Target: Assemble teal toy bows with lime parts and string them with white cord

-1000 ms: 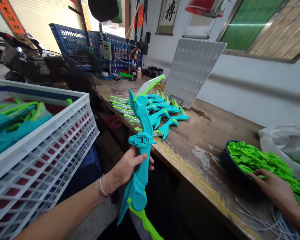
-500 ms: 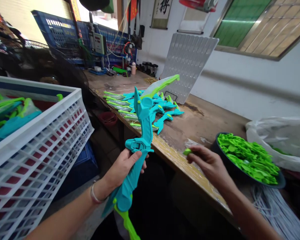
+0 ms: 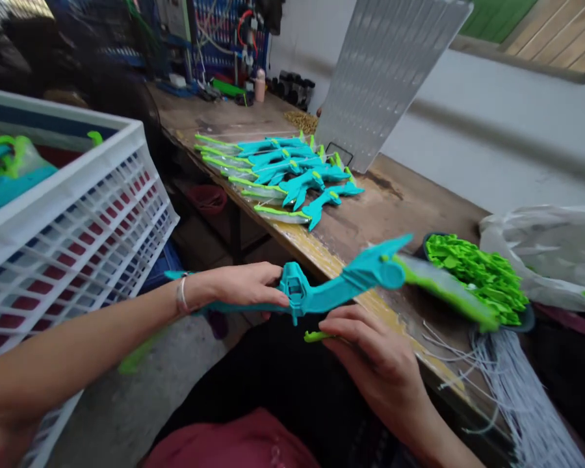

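My left hand [image 3: 244, 286] is closed around the grip of a teal toy bow [image 3: 341, 289] with lime green tips, held level across my lap. Its right limb reaches toward a dark bowl [image 3: 529, 318] heaped with small green plastic parts [image 3: 472, 273]. Just below the bow's middle, my right hand [image 3: 375, 364] pinches one small green part [image 3: 316, 336] between thumb and fingers. A row of several finished teal and green bows [image 3: 283, 172] lies farther back on the wooden bench [image 3: 394, 208].
A white plastic crate [image 3: 78, 214] holding more bows stands at my left. White cords [image 3: 517, 390] hang over the bench edge at the right, beside a clear plastic bag [image 3: 546, 253]. A grey ribbed panel [image 3: 380, 78] leans on the wall behind.
The bow has swung from upright to level in my left hand. My right hand took a green part from the bowl and brought it under the bow's middle.
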The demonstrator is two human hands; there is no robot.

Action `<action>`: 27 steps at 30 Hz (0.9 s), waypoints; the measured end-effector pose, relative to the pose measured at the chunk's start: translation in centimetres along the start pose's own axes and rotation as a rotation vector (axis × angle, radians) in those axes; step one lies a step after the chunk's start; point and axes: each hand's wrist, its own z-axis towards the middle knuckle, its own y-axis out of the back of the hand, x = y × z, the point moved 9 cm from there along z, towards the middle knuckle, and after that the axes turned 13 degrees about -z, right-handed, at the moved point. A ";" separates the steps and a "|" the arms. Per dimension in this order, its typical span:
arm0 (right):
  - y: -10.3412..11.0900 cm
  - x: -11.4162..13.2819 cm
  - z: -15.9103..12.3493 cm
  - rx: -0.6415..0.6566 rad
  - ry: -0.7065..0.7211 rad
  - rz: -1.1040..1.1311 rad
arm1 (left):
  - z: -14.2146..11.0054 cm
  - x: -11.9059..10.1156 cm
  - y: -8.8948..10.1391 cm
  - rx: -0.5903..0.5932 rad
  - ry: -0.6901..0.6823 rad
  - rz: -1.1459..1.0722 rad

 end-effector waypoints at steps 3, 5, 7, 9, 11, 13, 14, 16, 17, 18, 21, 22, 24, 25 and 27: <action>-1.9 -1.3 -1.8 0.054 -0.089 -0.001 | 0.6 2.6 -1.7 0.103 0.183 0.270; -3.6 -2.6 -3.0 0.097 -0.153 0.029 | 0.9 4.2 -2.8 0.169 0.259 0.384; -5.4 -3.8 -4.2 0.140 -0.213 0.074 | 1.2 5.4 -4.0 0.238 0.290 0.471; -6.9 -4.8 -5.0 0.162 -0.280 0.099 | 1.4 6.3 -4.7 0.274 0.316 0.547; -8.0 -5.4 -5.4 0.168 -0.323 0.093 | 1.6 6.8 -5.0 0.279 0.332 0.597; -8.8 -5.4 -5.4 0.169 -0.313 0.075 | 1.9 6.9 -4.9 0.259 0.332 0.638; -9.1 -5.3 -5.2 0.168 -0.295 0.065 | 1.9 7.0 -4.9 0.250 0.332 0.656; -9.6 -5.0 -4.9 0.170 -0.263 0.045 | 2.0 7.2 -4.7 0.240 0.342 0.675; -9.7 -5.0 -4.8 0.173 -0.254 0.038 | 2.0 7.2 -4.6 0.240 0.349 0.677; -9.9 -5.0 -4.7 0.177 -0.249 0.032 | 2.0 7.3 -4.6 0.242 0.353 0.676; -10.1 -5.0 -4.6 0.174 -0.249 0.018 | 1.9 7.3 -4.4 0.244 0.361 0.665; -10.1 -5.0 -4.6 0.169 -0.251 0.013 | 1.9 7.3 -4.3 0.242 0.362 0.661; -10.1 -5.1 -4.5 0.162 -0.255 0.003 | 1.9 7.2 -4.2 0.231 0.353 0.638; -10.1 -5.0 -4.5 0.161 -0.255 -0.004 | 2.0 7.2 -4.2 0.223 0.345 0.619; -10.2 -4.9 -4.4 0.155 -0.249 -0.017 | 2.1 7.3 -4.1 0.204 0.329 0.576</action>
